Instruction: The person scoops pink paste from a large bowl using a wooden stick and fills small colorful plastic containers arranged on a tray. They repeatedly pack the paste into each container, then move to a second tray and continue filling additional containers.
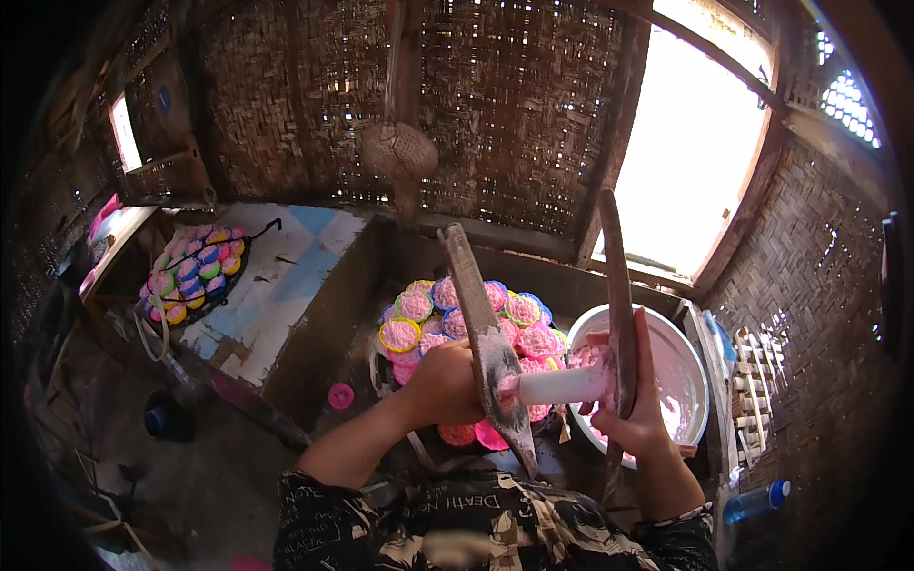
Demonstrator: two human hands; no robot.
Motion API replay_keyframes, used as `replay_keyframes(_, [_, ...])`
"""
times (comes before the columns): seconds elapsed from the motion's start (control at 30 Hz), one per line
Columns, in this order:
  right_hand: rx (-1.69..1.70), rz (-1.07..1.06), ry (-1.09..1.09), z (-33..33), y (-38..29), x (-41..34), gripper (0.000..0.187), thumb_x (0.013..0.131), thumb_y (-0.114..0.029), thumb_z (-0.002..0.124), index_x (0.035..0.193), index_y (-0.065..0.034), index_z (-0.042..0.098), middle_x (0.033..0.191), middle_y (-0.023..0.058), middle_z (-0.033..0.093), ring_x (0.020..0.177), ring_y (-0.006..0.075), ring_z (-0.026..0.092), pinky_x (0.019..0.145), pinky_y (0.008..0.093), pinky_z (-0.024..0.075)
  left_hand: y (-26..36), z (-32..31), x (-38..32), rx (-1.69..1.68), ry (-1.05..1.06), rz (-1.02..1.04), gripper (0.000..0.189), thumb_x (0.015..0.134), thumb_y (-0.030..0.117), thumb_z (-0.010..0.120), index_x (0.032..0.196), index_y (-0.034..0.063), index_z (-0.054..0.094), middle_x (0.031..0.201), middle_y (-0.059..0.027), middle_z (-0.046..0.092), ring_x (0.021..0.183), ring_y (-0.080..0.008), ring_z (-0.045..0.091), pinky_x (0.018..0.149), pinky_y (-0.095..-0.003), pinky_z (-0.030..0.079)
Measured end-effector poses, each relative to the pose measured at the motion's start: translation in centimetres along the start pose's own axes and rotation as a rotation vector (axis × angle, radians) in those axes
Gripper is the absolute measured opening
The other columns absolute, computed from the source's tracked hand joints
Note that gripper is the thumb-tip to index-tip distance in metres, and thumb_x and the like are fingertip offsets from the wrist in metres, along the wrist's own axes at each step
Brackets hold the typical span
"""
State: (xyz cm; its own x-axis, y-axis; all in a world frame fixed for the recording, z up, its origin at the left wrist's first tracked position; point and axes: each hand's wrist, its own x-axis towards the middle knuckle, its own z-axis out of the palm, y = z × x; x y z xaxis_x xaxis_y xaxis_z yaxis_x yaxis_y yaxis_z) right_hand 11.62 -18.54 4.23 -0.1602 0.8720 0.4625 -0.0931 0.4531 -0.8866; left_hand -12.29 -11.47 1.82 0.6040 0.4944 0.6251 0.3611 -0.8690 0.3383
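Note:
A wooden hand press is held sideways before me, with a white plastic cylinder (pixel 560 386) between its two boards. My left hand (pixel 446 382) is curled against the left board (pixel 475 292), its fingers mostly hidden behind the wood. On the other side my right hand (pixel 639 410) grips the right board (pixel 620 285), thumb in front and some fingers behind. Pink dough clings around both ends of the cylinder. Below the press, pink strand cakes (pixel 398 335) in small coloured cups are heaped together. Beside them a white basin (pixel 698 371) holds pink dough, partly hidden by my right hand.
More cups of pink cakes (pixel 193 268) sit on a dark tray on the worn table (pixel 285 285) at left. One pink cup (pixel 341 397) lies apart. A bottle (pixel 757 501) is at right. A perforated strainer (pixel 400 150) hangs on the woven wall.

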Motion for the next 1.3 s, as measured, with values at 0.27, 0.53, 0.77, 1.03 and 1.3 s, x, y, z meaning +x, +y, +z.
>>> replay_keyframes(0.27, [-0.745, -0.354, -0.275, 0.0, -2.0, -1.1, 0.111, 0.057, -0.035, 0.085, 0.141, -0.0069, 0.018, 0.126, 0.0317, 0.036, 0.106, 0.0437, 0.050, 0.080, 0.0470, 0.0461, 0.7, 1.4, 0.4, -0.049, -0.078, -0.005, 0.029, 0.058, 0.028, 0.074, 0.079, 0.0109, 0.063, 0.075, -0.0083, 0.062, 0.072, -0.0287, 0.062, 0.062, -0.0375, 0.049])
replay_keyframes(0.53, [-0.754, -0.332, -0.217, 1.3, -0.2, -2.3, 0.115, 0.054, -0.036, 0.086, 0.139, -0.0033, 0.017, 0.124, 0.0324, 0.037, 0.105, 0.0450, 0.050, 0.083, 0.0475, 0.0452, 0.5, 4.7, -0.4, -0.082, 0.028, -0.018, 0.025, 0.059, 0.029, 0.069, 0.066, 0.0072, 0.059, 0.060, -0.0122, 0.057, 0.057, -0.0317, 0.059, 0.054, -0.0419, 0.047])
replay_keyframes(0.77, [0.191, 0.552, -0.320, -1.6, 0.1, -2.3, 0.127, 0.054, -0.050, 0.082, 0.142, -0.0049, 0.003, 0.129, 0.0221, 0.035, 0.113, 0.0317, 0.045, 0.092, 0.0448, 0.0377, -0.5, 4.7, 0.4, -0.155, 0.040, -0.113, 0.025, 0.060, 0.028, 0.071, 0.071, 0.0068, 0.062, 0.064, -0.0133, 0.059, 0.058, -0.0313, 0.061, 0.053, -0.0410, 0.048])
replay_keyframes(1.03, [0.902, 0.673, -0.691, -5.3, 3.5, -7.5, 0.128, 0.053, -0.067, 0.073, 0.142, -0.0049, 0.004, 0.130, 0.0233, 0.037, 0.114, 0.0327, 0.044, 0.094, 0.0446, 0.0365, -0.6, -3.0, 7.7, -1.979, -0.150, 0.267, 0.111, 0.060, 0.018, 0.078, 0.145, 0.0220, 0.006, 0.145, -0.0135, 0.023, 0.128, -0.0326, 0.033, 0.101, -0.0491, 0.032])
replay_keyframes(1.3, [0.928, 0.730, -0.744, -8.8, 1.2, -8.5, 0.133, 0.050, -0.076, 0.067, 0.140, 0.0022, 0.008, 0.127, 0.0267, 0.039, 0.111, 0.0356, 0.046, 0.094, 0.0456, 0.0369, 0.6, -2.2, 9.2, -2.058, 0.037, 0.386, 0.101, 0.057, -0.016, 0.061, 0.143, 0.0164, 0.018, 0.130, -0.0114, 0.043, 0.125, -0.0263, 0.038, 0.098, -0.0447, 0.038])
